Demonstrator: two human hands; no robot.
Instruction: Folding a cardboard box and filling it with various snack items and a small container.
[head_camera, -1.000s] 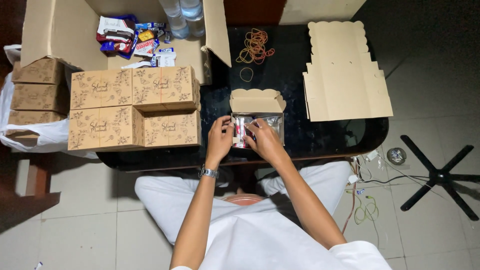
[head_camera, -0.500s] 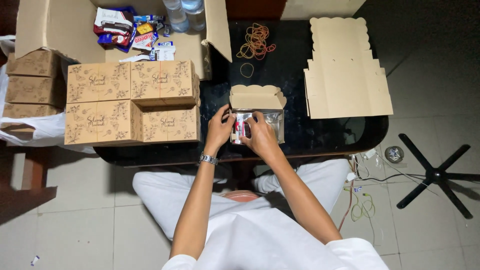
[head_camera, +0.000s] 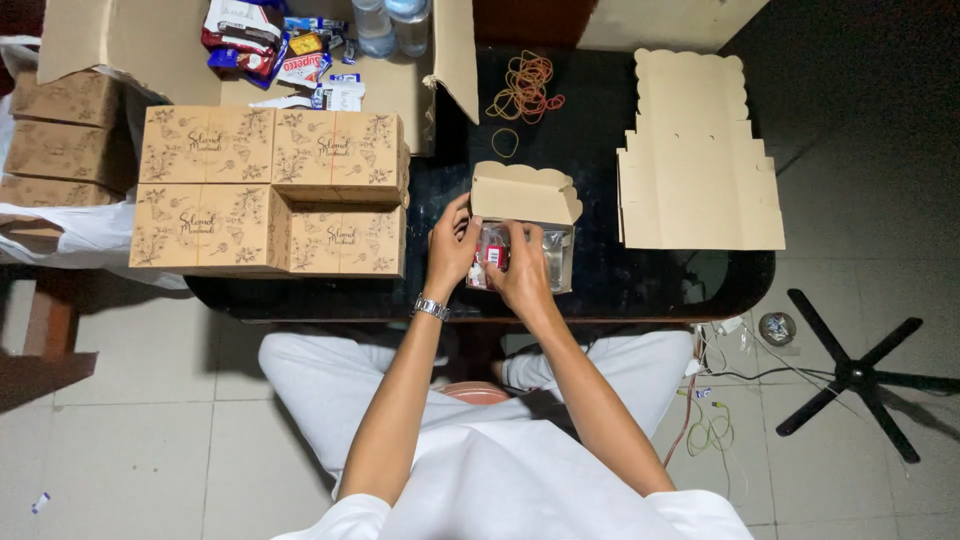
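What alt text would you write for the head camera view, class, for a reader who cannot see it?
Seen from above, a seated person's left hand and right hand press packets into a small open cardboard box on a black table. Closed printed boxes are stacked on the left, flat box blanks lie on the right, and rubber bands lie behind.

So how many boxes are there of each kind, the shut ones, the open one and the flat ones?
Shut printed boxes on the table: 4
Shut plain boxes stacked at the left edge: 3
Open small box, with the left hand and right hand at it: 1
Flat unfolded boxes: one pile, count cannot be told
Big open carton of snacks: 1
Total boxes countable: 9
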